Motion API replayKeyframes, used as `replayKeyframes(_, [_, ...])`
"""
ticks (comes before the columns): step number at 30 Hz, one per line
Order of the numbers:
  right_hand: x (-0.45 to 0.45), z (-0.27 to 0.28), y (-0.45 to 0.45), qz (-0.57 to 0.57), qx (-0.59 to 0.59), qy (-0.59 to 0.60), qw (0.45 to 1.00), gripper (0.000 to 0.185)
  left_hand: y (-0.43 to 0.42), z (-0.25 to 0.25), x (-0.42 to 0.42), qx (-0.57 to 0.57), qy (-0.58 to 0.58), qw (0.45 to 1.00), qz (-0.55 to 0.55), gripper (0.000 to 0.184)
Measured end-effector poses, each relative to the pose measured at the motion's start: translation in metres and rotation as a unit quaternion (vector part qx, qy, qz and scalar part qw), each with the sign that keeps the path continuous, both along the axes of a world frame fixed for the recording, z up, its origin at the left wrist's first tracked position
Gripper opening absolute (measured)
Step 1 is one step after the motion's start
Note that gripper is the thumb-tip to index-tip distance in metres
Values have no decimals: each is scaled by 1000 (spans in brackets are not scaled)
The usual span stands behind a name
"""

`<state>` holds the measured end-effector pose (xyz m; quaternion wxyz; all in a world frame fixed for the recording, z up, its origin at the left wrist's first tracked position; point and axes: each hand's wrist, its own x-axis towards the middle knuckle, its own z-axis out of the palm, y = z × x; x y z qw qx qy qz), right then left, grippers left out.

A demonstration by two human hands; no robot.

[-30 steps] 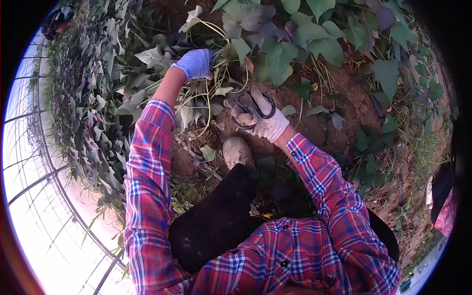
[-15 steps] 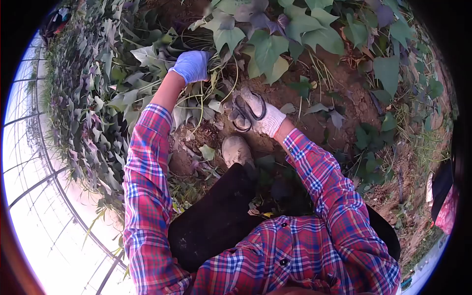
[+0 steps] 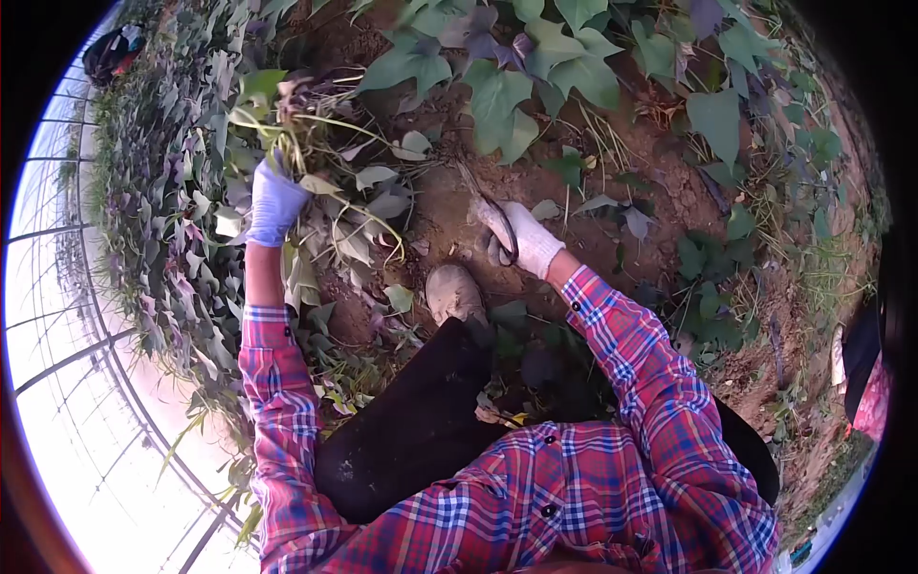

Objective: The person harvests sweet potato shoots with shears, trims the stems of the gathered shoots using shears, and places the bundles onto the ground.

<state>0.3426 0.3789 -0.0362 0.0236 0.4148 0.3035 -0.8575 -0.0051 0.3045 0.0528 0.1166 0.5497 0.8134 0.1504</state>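
My left hand [image 3: 276, 203], in a pale blue-white glove, is closed around a bunch of leafy vine stems [image 3: 308, 129]. The stem ends point up and away, while leaves droop below and right of the fist. In a white knitted glove with dirty fingers, my right hand [image 3: 521, 234] grips scissors [image 3: 513, 234] with dark loop handles. Their blades point up and left over bare soil, apart from the bunch. Ahead of the scissors, broad green lobed leaves [image 3: 502, 96] still grow from the ground.
My dusty shoe [image 3: 453, 292] stands on brown soil [image 3: 440, 215] between the hands. Dense vines [image 3: 182, 201] cover the left side, beside a wire-grid structure [image 3: 67, 230]. Cut-looking stems [image 3: 612, 139] stick up at the right. A dark bag-like object [image 3: 110, 53] lies far left.
My left hand has moved left with the bunch of vine stems, away from the scissors. The scissors in my right hand have turned and their loops are closer together.
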Motion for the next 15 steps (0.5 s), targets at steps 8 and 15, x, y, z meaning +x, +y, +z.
replayKeyframes(8, [47, 58, -21, -44, 327, -87, 940, 36, -114, 51, 6, 86, -343, 932, 78, 28])
replayKeyframes(15, [58, 232, -4, -194, 628, 137, 741, 55, -2, 132, 167, 171, -312, 908, -222, 14])
